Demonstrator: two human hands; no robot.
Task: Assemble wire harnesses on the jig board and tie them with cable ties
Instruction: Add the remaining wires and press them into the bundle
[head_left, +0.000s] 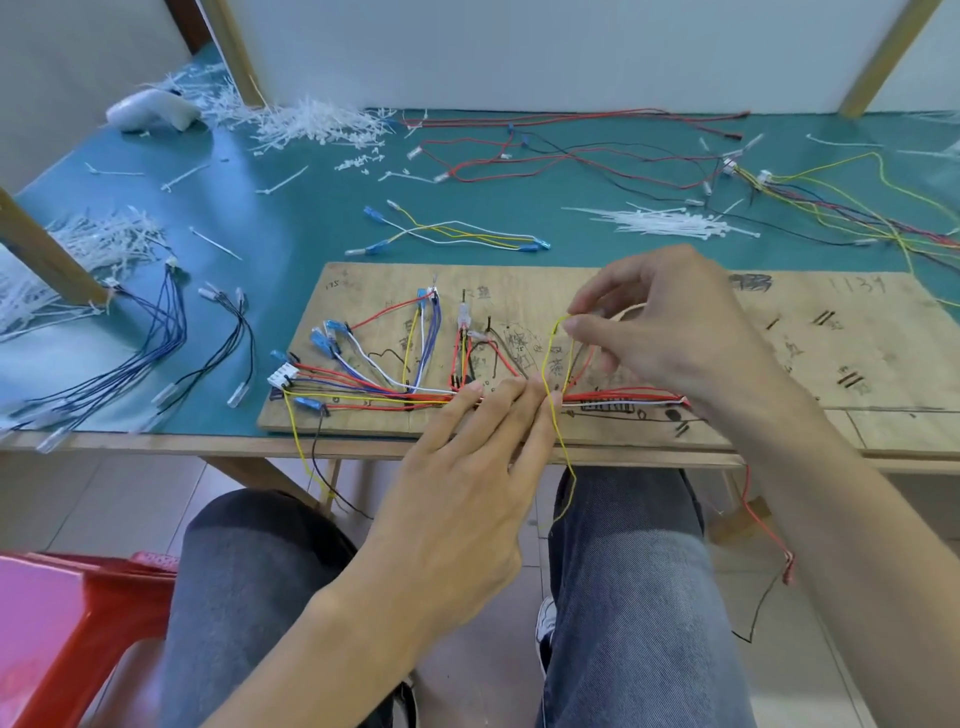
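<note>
Here the left hand (467, 467) lies with straight fingers pressing on the bundle of wires (374, 393) along the near side of the wooden board (883, 364), which rests on the green counter (291, 208). The right hand (675, 322) pinches the top of a yellow wire (544, 364) between thumb and forefinger; this wire runs down past the left fingertips and hangs over the counter edge. A heap of white cable ties (670, 222) lies behind the board.

A small assembly workshop: heaps of cable ties (317, 124) and loose wires (571, 150) behind the wooden jig board (883, 332).
</note>
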